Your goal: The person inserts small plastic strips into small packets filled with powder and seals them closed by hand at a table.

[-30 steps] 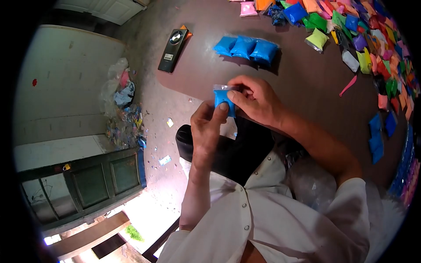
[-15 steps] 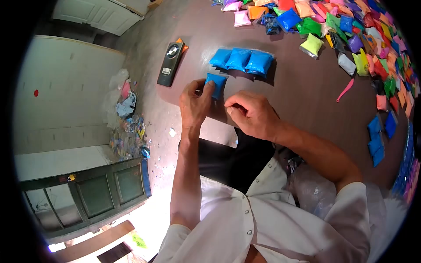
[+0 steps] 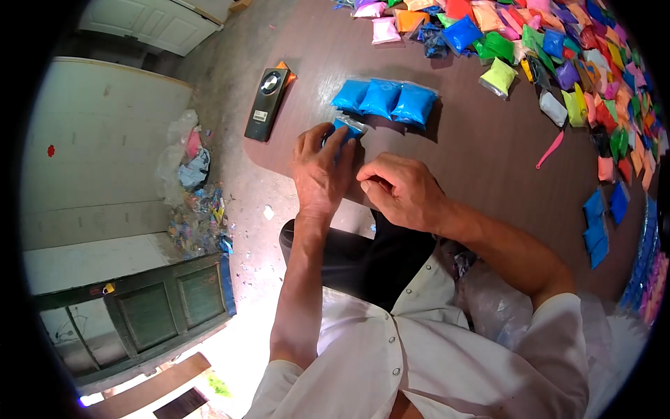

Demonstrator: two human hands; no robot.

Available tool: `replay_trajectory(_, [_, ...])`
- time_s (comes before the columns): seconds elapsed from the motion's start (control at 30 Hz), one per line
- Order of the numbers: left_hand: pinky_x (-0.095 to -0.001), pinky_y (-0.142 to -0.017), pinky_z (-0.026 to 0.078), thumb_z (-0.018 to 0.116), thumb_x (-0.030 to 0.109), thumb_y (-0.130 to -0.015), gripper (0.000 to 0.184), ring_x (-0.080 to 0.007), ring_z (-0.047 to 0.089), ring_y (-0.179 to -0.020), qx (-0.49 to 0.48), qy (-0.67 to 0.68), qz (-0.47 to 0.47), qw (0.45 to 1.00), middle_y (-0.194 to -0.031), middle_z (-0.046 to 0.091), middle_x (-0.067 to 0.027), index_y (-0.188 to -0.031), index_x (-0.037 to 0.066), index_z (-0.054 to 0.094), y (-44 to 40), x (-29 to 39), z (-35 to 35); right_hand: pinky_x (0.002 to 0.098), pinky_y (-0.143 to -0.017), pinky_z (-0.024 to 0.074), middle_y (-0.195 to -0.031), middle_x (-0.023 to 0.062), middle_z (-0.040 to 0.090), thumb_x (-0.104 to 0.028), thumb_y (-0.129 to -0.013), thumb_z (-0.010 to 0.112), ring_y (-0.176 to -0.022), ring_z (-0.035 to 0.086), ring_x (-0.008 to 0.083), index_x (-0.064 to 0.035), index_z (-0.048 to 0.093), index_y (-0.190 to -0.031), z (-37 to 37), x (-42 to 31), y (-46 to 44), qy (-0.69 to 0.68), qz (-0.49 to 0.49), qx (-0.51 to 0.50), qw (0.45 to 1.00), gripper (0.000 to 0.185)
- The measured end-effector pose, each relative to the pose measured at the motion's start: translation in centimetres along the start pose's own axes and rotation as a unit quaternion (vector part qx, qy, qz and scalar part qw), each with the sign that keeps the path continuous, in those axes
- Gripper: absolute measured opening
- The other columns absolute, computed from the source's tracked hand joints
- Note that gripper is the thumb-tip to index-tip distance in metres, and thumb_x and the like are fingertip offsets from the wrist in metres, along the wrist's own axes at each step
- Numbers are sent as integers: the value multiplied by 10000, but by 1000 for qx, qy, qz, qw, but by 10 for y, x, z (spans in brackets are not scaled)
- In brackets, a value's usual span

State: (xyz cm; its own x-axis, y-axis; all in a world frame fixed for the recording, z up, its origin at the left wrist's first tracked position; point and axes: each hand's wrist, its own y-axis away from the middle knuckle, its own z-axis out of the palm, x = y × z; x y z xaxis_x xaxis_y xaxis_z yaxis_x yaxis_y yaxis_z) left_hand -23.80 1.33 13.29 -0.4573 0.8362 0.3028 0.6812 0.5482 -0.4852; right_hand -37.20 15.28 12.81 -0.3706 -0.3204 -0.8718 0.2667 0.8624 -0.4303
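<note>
Under the fingers of my left hand [image 3: 322, 171] lies a small blue packet [image 3: 351, 126] with a clear plastic edge. The fingers curl over it and cover most of it, with the hand's back facing up. My right hand [image 3: 403, 190] is just to the right, closed, thumb and forefinger pressed together. Whatever it may hold is hidden. Beyond the hands, three plump blue packets [image 3: 380, 98] lie side by side in a row on the brown table [image 3: 474, 167].
A dark phone-like device [image 3: 265, 105] lies at the table's left, an orange piece [image 3: 287, 70] beside it. A heap of colourful packets [image 3: 530, 35] fills the far right. Near it are a pink plastic tool [image 3: 550, 151] and flat blue packets [image 3: 595, 230]. Plastic scraps [image 3: 199, 216] litter the floor.
My left hand has turned from a thumb-side pinch to fingers laid over the blue packet, covering more of it. My right hand has hardly moved.
</note>
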Motion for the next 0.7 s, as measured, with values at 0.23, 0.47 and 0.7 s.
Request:
replay_trajectory(0.23, [-449,-919,532,777,159,-874,268,-340,624,-1088,44,-39,4,998,-1181,677,-132,-1134,97,756,2,7,11,408,-591,501,-782,145,635,-37,-892,674,-648,640,311,-22,666,-963,-1,-2,-3,-15,13,3,1000,73])
replay_trajectory(0.47, [-457,-948,523,776,131,-850,324,-377,628,-1117,73,34,21,997,-1224,667,-192,-1168,72,760,15,-12,22,429,-657,540,-817,150,670,-92,-905,677,-737,681,342,-56,685,-950,3,-4,-1,37,-14,36,999,59])
replay_trajectory(0.7, [-474,-987,502,722,224,-954,342,-388,613,-1147,70,-8,25,997,-1259,662,-197,-1243,40,713,7,8,9,422,-700,544,-870,143,686,-70,-891,683,-796,688,342,-44,687,-943,-13,-29,25,93,-43,77,992,58])
